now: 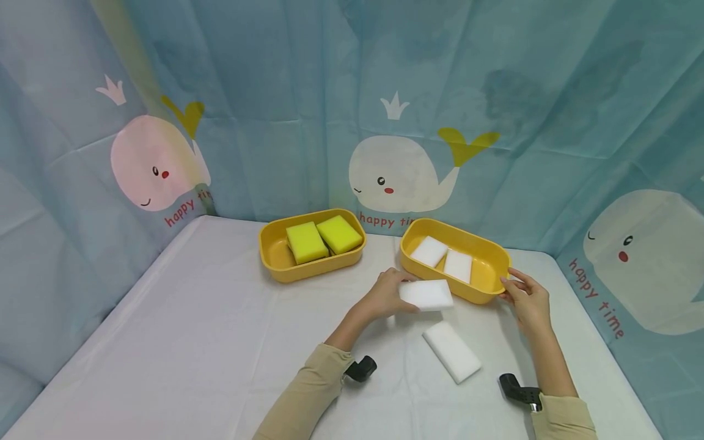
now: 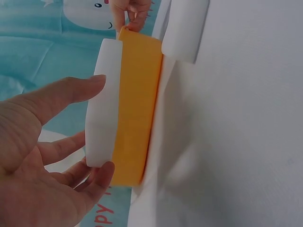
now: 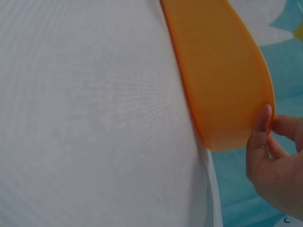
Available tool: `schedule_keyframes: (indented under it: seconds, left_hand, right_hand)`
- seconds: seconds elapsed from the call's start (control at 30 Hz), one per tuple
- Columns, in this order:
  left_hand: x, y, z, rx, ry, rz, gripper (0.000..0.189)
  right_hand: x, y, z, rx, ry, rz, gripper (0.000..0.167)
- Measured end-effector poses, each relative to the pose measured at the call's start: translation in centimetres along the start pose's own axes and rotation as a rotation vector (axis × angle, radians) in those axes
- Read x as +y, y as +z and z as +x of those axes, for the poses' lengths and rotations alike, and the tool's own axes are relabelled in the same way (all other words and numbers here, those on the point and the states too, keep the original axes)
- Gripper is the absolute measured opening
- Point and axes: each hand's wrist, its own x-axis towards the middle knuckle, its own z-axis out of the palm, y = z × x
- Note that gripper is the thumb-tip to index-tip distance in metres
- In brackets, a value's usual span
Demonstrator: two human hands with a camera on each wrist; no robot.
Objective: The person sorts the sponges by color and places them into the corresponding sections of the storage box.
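My left hand [image 1: 385, 296] grips a white sponge [image 1: 428, 295] by one end, thumb on one side and fingers on the other. In the left wrist view the sponge [image 2: 103, 106] is held in front of the wall of a yellow tray [image 2: 137, 104]. At the tray's right end, my right hand [image 1: 529, 300] pinches the rim between thumb and fingers, as the right wrist view also shows at the tray wall [image 3: 222, 75]. Inside that tray [image 1: 486, 296] lie two white sponges [image 1: 429, 251]. Another white sponge [image 1: 452, 352] lies on the table in front of it.
A second yellow tray [image 1: 280, 273] stands to the left, with two yellow sponges [image 1: 307, 242] inside. White cloth covers the table [image 1: 192, 342]. Behind and at the sides hangs a blue curtain [image 1: 275, 140] printed with whales.
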Motion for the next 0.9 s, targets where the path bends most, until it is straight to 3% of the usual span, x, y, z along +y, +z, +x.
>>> schedule_keyframes:
  seconds: [0.37,0.63,0.9]
  left_hand:
    - [0.8,0.0,0.0,0.007,-0.042,0.005,0.063]
    - [1.4,0.2,0.3,0.022,-0.003,-0.006,0.061]
    - [2.1,0.5,0.9,0.035,-0.012,0.003,0.058]
  right_hand:
    - [-0.3,0.0,-0.2,-0.01,0.003,0.009,0.059]
    - [-0.2,0.0,0.0,-0.005,0.003,0.014,0.059]
    - [-0.1,0.0,0.1,-0.002,0.01,0.021,0.06]
